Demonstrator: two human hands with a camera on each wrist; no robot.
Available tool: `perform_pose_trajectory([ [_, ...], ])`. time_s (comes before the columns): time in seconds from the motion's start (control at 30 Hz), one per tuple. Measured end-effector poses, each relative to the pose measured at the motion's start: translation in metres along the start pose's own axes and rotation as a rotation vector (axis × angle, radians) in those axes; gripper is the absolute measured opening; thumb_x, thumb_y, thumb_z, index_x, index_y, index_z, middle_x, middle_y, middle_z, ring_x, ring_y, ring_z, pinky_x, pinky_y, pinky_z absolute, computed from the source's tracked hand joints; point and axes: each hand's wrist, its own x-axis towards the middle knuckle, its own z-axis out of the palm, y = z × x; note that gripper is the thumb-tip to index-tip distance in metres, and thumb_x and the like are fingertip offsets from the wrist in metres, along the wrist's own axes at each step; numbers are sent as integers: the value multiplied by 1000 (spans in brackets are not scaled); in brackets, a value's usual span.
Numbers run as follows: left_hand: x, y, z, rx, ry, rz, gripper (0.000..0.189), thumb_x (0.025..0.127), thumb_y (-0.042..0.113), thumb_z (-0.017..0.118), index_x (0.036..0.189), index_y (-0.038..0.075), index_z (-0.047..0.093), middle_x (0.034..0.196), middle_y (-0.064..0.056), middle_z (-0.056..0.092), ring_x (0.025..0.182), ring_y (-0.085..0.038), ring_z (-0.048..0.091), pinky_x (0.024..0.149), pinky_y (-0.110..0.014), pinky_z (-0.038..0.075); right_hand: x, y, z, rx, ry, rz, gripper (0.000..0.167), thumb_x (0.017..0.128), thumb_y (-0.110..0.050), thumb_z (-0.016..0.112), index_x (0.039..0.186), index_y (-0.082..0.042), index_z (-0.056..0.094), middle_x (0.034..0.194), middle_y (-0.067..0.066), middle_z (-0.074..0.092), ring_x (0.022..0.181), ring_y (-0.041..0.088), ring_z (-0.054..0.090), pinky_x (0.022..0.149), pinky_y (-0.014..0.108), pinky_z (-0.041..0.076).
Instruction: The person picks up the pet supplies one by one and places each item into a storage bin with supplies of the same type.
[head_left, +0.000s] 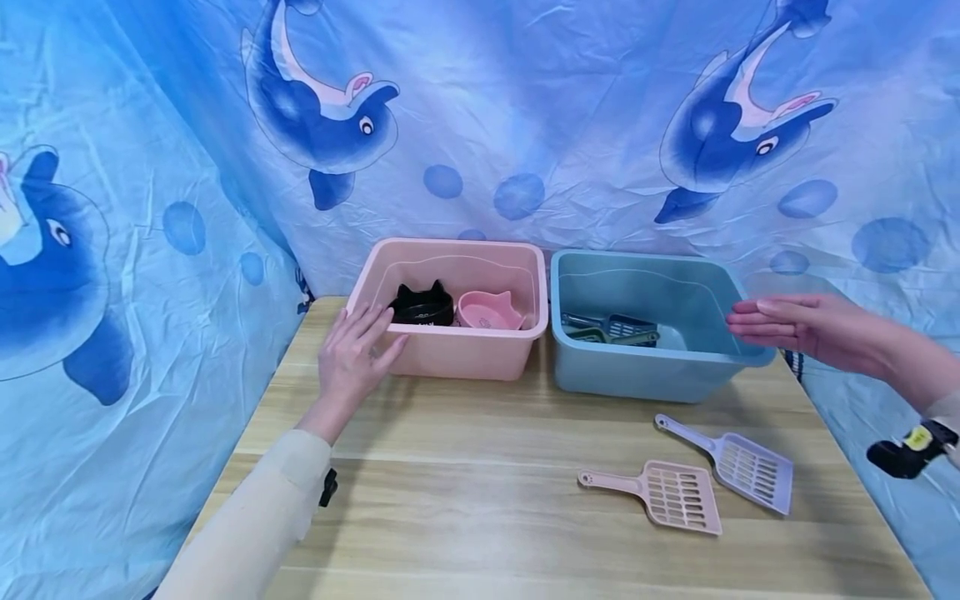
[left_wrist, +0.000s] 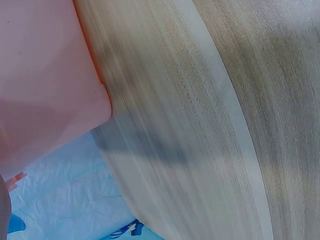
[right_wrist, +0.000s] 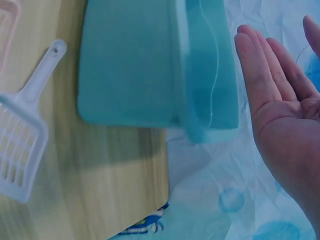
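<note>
Left hand (head_left: 351, 360): fingers extended and slightly spread, holding nothing, at the left front corner of the pink bin (head_left: 457, 357); contact cannot be confirmed. The bin stands on the surface (head_left: 450, 500) and contains a black bowl (head_left: 422, 308) and a pink bowl (head_left: 486, 311). Blue bin (head_left: 637, 377), just beside it, contains dark scoops (head_left: 633, 327). In front lie a pink scoop (head_left: 678, 497) and a purple scoop (head_left: 752, 472). Right hand (head_left: 821, 329): fingers straight, holding nothing, just beside the blue bin's right end.
</note>
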Motion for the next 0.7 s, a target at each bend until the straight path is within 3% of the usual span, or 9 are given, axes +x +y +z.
perform_pose_trajectory([
  [0.2,1,1,-1,11,-4,-5,52,90,36,83,133,7,76,129,-20,74,124,-45,69,114,-63,48,-24,23,1,-32,61,54,51,119,-11,28,134,-23,74,136,1,74,124,16,71,100,28,60],
  [0.27,2,0,-1,9,-7,-4,51,91,36,82,133,7,76,129,-21,74,124,-45,69,114,-63,48,-31,33,2,-29,43,67,51,119,-11,27,135,-23,74,137,0,74,125,15,71,100,28,59],
  [0.47,1,0,0,5,4,-5,52,90,38,82,132,7,76,127,-22,74,124,-46,69,112,-64,49,-42,58,11,78,-117,57,53,118,-5,23,143,-18,67,144,2,69,133,17,66,108,31,55],
  [0.57,0,-1,0,7,2,-8,52,90,38,82,132,7,76,127,-22,74,124,-46,69,113,-64,48,-43,69,16,79,-118,80,51,117,-4,26,144,-19,67,145,0,69,133,16,65,109,31,55],
  [0.7,0,0,-1,6,-13,-8,50,92,37,79,133,7,75,128,-22,74,124,-46,69,113,-64,48,-39,85,20,-7,-67,132,46,118,-8,32,141,-25,67,143,-8,70,131,11,66,106,27,56],
])
